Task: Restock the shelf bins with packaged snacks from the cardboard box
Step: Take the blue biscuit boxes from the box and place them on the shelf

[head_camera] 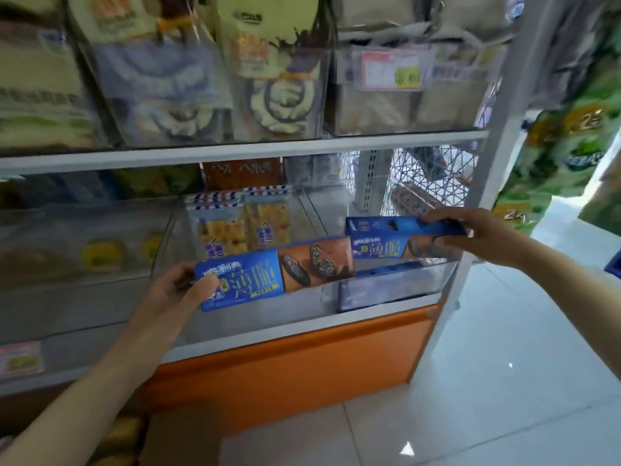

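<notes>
While two clear bins sit below, two blue cookie boxes [274, 275] [400, 238], one apiece in left grip [178, 290] and right grip [470, 233], each closed tight.

bins [386, 290]: clear glossy plastic | cookie boxes [275, 274]: glossy printed card | shelf rail [235, 151]: smooth painted metal | floor [504, 381]: glossy tile

blue biscuit box [274, 275], second blue box [396, 242], both tilted
</notes>
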Demonstrator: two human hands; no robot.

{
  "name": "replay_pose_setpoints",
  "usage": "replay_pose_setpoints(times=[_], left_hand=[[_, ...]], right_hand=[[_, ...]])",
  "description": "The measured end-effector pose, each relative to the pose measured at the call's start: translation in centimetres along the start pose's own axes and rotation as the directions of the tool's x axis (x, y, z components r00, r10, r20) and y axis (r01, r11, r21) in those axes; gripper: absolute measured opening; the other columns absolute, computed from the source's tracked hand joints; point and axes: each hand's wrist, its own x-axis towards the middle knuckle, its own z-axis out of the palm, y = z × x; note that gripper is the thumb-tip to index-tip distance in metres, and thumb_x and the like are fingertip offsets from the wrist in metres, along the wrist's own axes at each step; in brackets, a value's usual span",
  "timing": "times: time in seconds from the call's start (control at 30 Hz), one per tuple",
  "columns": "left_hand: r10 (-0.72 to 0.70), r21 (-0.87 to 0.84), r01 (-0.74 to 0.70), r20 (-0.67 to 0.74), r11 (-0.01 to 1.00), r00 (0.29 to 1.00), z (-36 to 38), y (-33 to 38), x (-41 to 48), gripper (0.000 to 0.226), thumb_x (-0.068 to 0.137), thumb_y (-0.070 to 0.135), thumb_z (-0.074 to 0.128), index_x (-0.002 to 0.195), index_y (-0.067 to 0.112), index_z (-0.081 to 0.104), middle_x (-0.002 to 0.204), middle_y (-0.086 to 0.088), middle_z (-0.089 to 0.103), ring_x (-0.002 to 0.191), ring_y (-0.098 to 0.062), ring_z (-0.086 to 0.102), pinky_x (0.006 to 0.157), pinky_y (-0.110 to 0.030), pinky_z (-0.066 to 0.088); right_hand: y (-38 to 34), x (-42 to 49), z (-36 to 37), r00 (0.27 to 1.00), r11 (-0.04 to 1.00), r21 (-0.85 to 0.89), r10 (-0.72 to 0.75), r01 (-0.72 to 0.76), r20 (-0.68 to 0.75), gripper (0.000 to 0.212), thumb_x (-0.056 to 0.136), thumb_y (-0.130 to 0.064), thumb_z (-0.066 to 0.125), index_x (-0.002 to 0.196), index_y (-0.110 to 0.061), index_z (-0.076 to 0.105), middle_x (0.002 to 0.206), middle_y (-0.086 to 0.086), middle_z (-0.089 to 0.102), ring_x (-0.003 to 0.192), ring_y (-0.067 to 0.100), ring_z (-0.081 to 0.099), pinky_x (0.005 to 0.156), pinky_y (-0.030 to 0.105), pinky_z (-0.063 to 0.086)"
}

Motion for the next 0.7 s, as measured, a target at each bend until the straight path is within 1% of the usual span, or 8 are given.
replay_pose_setpoints(times=[0.07, 0.2, 0.27, 0.37, 0.47, 0.53, 0.6, 0.7], left_hand=[[-0.009, 0.001, 0.009, -0.006, 1.000, 1.000, 0.5, -0.1, 0.5, 0.018, 0.078, 0.029, 0.063, 0.095, 0.023, 0.063, 0.079, 0.008, 0.074, 0.069, -0.002, 0.068, 0.057, -0.007, 0.049], [0.017, 0.007, -0.017, -0.001, 1.000, 1.000, 1.4, 0.1, 1.2, 0.035, 0.069, 0.041, 0.070, 0.098, 0.022, 0.064, 0.083, 0.004, 0.074, 0.071, -0.001, 0.069, 0.057, -0.008, 0.049], [0.030, 0.009, -0.030, -0.008, 1.000, 1.000, 2.1, 0.2, 1.4, 0.037, 0.067, 0.042, 0.075, 0.096, 0.023, 0.063, 0.082, 0.003, 0.074, 0.070, 0.000, 0.069, 0.056, -0.007, 0.048], [0.029, 0.010, -0.029, -0.001, 1.000, 1.000, 3.0, 0.4, 1.8, 0.030, 0.070, 0.040, 0.065, 0.096, 0.025, 0.062, 0.082, 0.008, 0.074, 0.073, -0.001, 0.069, 0.055, -0.006, 0.048], [0.056, -0.009, -0.056, 0.032, 0.998, 0.998, 3.8, 0.6, 2.1, 0.062, 0.053, 0.066, 0.077, 0.097, 0.026, 0.061, 0.086, 0.008, 0.074, 0.073, 0.001, 0.069, 0.056, -0.006, 0.048], [0.061, 0.015, -0.062, 0.060, 0.998, 0.996, 4.6, 0.9, 2.2, 0.073, 0.046, 0.075, 0.075, 0.100, 0.028, 0.061, 0.091, 0.010, 0.073, 0.077, 0.001, 0.069, 0.058, -0.007, 0.049], [0.077, 0.007, -0.077, 0.077, 0.997, 0.994, 5.6, 1.0, 2.5, 0.047, 0.065, 0.056, 0.073, 0.103, 0.030, 0.061, 0.095, 0.005, 0.072, 0.082, -0.002, 0.069, 0.060, -0.009, 0.050], [0.106, 0.044, -0.110, 0.085, 0.993, 0.991, 7.9, 1.7, 3.1, 0.039, 0.073, 0.042, 0.068, 0.109, 0.027, 0.059, 0.098, 0.006, 0.070, 0.087, -0.006, 0.068, 0.065, -0.012, 0.052]], right_hand=[[1.1, 0.7, 0.0, 0.999, 1.000, -0.030, 0.005, -0.004, 0.040, 0.039, 0.082, -0.002, 0.071, 0.112, -0.026, 0.063, 0.121, 0.001, 0.062, 0.111, 0.020, 0.059, 0.095, 0.030, 0.045], [2.3, 2.1, 1.6, 0.984, 0.998, -0.058, 0.014, -0.004, 0.179, 0.039, 0.085, -0.003, 0.069, 0.118, -0.021, 0.063, 0.123, -0.001, 0.060, 0.110, 0.019, 0.059, 0.099, 0.043, 0.047], [2.6, 2.3, 2.6, 0.966, 0.999, -0.034, -0.010, 0.019, 0.259, 0.037, 0.087, -0.004, 0.066, 0.119, -0.024, 0.061, 0.125, -0.004, 0.059, 0.111, 0.016, 0.058, 0.100, 0.040, 0.047], [3.1, 2.2, 3.5, 0.949, 1.000, -0.013, 0.001, 0.003, 0.315, 0.038, 0.090, -0.003, 0.061, 0.120, -0.027, 0.057, 0.127, -0.007, 0.055, 0.113, 0.014, 0.055, 0.102, 0.035, 0.045], [3.2, 2.2, 3.7, 0.933, 0.999, -0.017, 0.041, -0.038, 0.356, 0.040, 0.093, -0.005, 0.057, 0.122, -0.032, 0.054, 0.135, -0.002, 0.050, 0.122, 0.019, 0.050, 0.105, 0.029, 0.039], [2.7, 2.1, 3.2, 0.946, 0.999, -0.029, 0.039, -0.032, 0.322, 0.038, 0.094, -0.017, 0.057, 0.125, -0.039, 0.052, 0.145, -0.004, 0.043, 0.133, 0.017, 0.040, 0.110, 0.029, 0.029], [1.1, 1.7, 2.4, 0.984, 0.996, 0.084, -0.021, 0.006, 0.179, 0.037, 0.092, -0.039, 0.057, 0.126, -0.050, 0.047, 0.146, -0.019, 0.039, 0.138, 0.004, 0.032, 0.116, 0.034, 0.024], [-2.0, 1.6, 1.4, 0.989, 0.935, 0.338, -0.137, 0.108, 0.062, 0.054, 0.082, -0.062, 0.058, 0.133, -0.053, 0.042, 0.144, -0.025, 0.041, 0.135, 0.002, 0.038, 0.107, 0.037, 0.037]])
